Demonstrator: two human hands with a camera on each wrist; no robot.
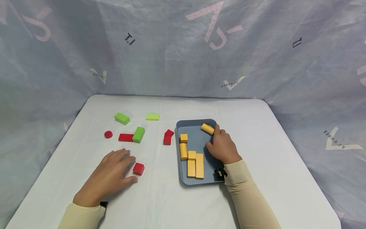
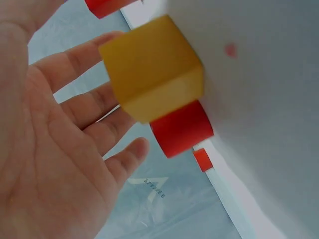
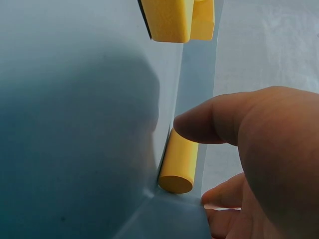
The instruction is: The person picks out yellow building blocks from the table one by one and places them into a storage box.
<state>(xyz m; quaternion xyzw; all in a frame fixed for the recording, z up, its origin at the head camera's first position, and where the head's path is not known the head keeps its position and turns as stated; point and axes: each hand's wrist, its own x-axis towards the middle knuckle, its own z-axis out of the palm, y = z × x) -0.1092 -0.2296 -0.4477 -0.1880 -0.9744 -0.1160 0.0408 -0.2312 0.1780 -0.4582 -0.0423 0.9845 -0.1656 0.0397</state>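
My left hand (image 1: 112, 171) is spread low over the table, thumb and fingers beside a red cube (image 1: 138, 169). In the left wrist view its fingers are apart, near a yellow cube (image 2: 154, 64) and a red cylinder (image 2: 182, 128) under the hand, both hidden in the head view. My right hand (image 1: 224, 144) reaches over the right rim of a blue-grey tray (image 1: 179, 171). A yellow cylinder (image 3: 178, 162) lies in the tray's far right corner. The right thumb (image 3: 209, 119) overlaps its end in the right wrist view, while the other fingers are outside the wall.
Yellow blocks (image 1: 199, 166) and another yellow cylinder (image 1: 183, 151) line the tray's left side. Left of it lie red blocks (image 1: 167, 140), a red bar (image 1: 125, 137), a red disc (image 1: 108, 134), and green blocks (image 1: 138, 134). Grey printed cloth (image 1: 171, 57) hangs behind the table.
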